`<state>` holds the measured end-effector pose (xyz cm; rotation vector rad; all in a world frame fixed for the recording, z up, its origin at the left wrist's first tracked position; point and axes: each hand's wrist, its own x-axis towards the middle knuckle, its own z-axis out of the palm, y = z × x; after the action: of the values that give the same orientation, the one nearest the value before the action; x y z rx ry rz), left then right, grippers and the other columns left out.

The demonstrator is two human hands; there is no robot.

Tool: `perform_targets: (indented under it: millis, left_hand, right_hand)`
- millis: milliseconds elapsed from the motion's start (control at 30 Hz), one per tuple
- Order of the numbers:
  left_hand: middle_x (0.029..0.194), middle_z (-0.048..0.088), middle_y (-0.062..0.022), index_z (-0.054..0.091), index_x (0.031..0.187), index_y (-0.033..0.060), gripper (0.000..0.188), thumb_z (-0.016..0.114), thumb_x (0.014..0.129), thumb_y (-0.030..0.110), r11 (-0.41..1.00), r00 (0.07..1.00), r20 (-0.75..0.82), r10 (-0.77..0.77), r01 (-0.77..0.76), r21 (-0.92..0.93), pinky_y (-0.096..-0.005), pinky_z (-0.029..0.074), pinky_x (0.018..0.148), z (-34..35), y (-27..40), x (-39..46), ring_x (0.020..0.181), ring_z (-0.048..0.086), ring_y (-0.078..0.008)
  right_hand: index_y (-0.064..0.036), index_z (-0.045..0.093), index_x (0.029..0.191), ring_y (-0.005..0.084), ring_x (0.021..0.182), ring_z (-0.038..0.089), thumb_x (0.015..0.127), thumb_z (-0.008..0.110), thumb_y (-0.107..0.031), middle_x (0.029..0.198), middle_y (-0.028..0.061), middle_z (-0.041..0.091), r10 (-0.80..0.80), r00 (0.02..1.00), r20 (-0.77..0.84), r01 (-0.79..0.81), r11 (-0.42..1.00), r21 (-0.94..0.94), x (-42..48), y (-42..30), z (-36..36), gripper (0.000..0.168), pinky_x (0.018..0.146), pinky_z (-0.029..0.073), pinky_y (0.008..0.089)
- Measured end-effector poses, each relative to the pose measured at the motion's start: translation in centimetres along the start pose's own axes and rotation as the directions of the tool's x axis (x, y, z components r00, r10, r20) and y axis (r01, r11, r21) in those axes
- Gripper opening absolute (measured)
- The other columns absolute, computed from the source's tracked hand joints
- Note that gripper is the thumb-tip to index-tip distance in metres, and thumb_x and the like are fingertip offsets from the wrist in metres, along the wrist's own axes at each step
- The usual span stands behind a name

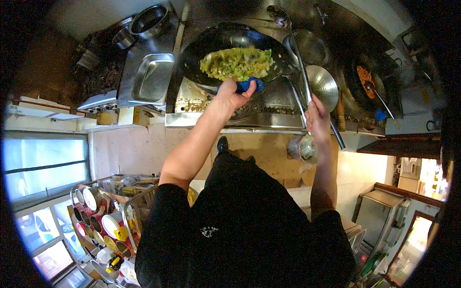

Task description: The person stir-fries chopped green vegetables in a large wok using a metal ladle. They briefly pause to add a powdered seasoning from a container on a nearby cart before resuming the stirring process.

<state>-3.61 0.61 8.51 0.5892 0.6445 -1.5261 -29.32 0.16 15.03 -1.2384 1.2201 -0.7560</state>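
A black wok (187,50) sits on the range, with chopped green and yellow food (236,63) heaped and blurred inside it. My left hand (234,91) grips the wok's near edge through a blue cloth (248,85). Whether a handle lies under the cloth is hidden. My right hand (317,117), to the right of the wok, is closed around the long metal handle of a ladle (301,64), whose bowl points away over the back of the range. A second metal utensil (296,94) runs beside it to my fingers; I cannot tell if they hold it too.
A perforated strainer (320,86) lies right of the ladle. Farther right, another wok (378,77) holds orange-red food and a utensil. At left are an empty steel tray (153,79) and a metal pot (149,23). A container (301,149) stands below the range edge.
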Motion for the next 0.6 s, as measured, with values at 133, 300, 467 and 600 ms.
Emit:
perform_targets:
  millis: [133,300,467,600]
  left_hand:
    - [0.087,0.049,-0.0189,0.034,0.096,-0.0051,0.024,0.028,0.083,0.015,0.928,0.969,-0.042,0.245,-0.222,0.298,-0.0283,0.053,0.042,-6.9,-0.8,2.7,0.061,0.055,-0.0237]
    - [0.085,0.050,-0.0164,0.041,0.097,0.0003,0.026,0.030,0.086,0.021,0.938,0.938,-0.193,0.289,-0.237,0.253,-0.0293,0.051,0.049,-3.1,-8.6,-5.6,0.064,0.052,-0.0224]
    - [0.084,0.046,-0.0194,0.030,0.095,-0.0043,0.021,0.029,0.084,0.014,0.981,0.995,-0.078,0.062,-0.046,0.189,-0.0280,0.052,0.048,-0.4,1.1,1.2,0.063,0.053,-0.0248]
    - [0.097,0.043,-0.0169,0.032,0.100,-0.0026,0.023,0.031,0.084,0.014,0.958,0.997,-0.056,0.058,-0.039,0.285,-0.0302,0.052,0.050,-4.4,3.8,6.4,0.068,0.052,-0.0270]
  right_hand:
    - [-0.007,0.033,0.124,0.0020,0.039,0.030,0.086,0.042,-0.021,0.056,-0.0019,0.041,0.020,0.999,0.026,-0.022,0.998,0.057,0.0,0.4,0.9,0.041,0.033,0.025,0.0172]
    - [-0.007,0.036,0.122,0.0030,0.036,0.030,0.086,0.041,-0.016,0.054,-0.0021,0.039,-0.011,1.000,-0.008,0.011,0.999,0.051,0.5,1.1,0.6,0.037,0.031,0.024,0.0175]
    - [-0.009,0.035,0.122,0.0025,0.038,0.032,0.087,0.041,-0.020,0.055,-0.0033,0.039,-0.066,0.998,0.009,0.065,0.994,0.085,1.0,0.4,2.7,0.038,0.032,0.027,0.0174]
    - [-0.008,0.035,0.123,0.0030,0.042,0.037,0.087,0.039,-0.023,0.057,-0.0023,0.042,-0.204,0.978,0.039,0.207,0.971,-0.119,1.6,9.5,1.7,0.039,0.034,0.031,0.0181]
